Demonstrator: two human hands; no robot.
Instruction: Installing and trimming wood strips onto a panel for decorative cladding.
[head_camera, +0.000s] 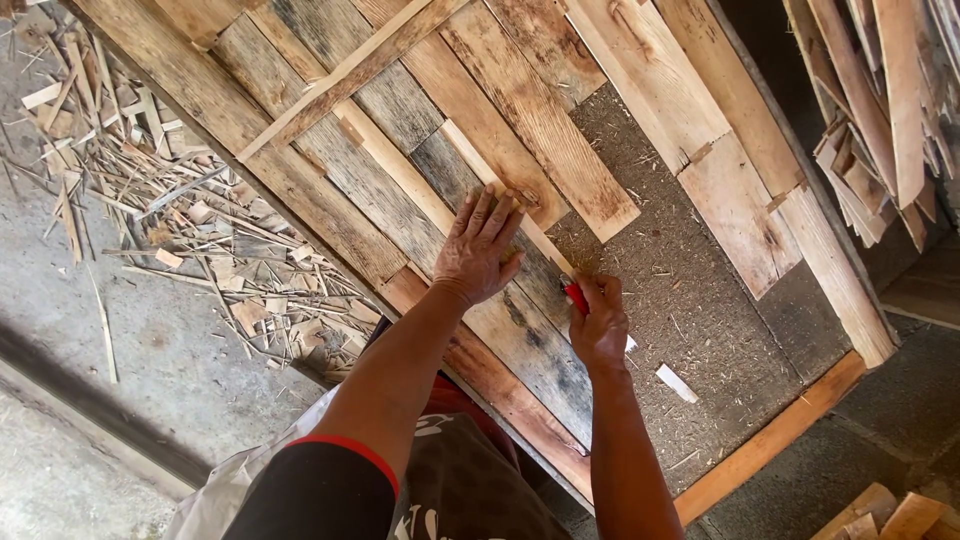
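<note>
Splintered wood offcuts (190, 215) on concrete floor (150, 370) (left), stacked planks (880, 110), small white scrap (677, 383)

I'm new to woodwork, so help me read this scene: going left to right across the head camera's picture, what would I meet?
Heap of wood scraps → left hand pressing a thin wooden strip → right hand holding a red marker → small white chip → stacked wood offcuts.

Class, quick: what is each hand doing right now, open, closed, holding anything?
Left hand: open, pressed flat on a thin wooden strip.
Right hand: closed around a red marker, tip at the strip's edge.
</note>
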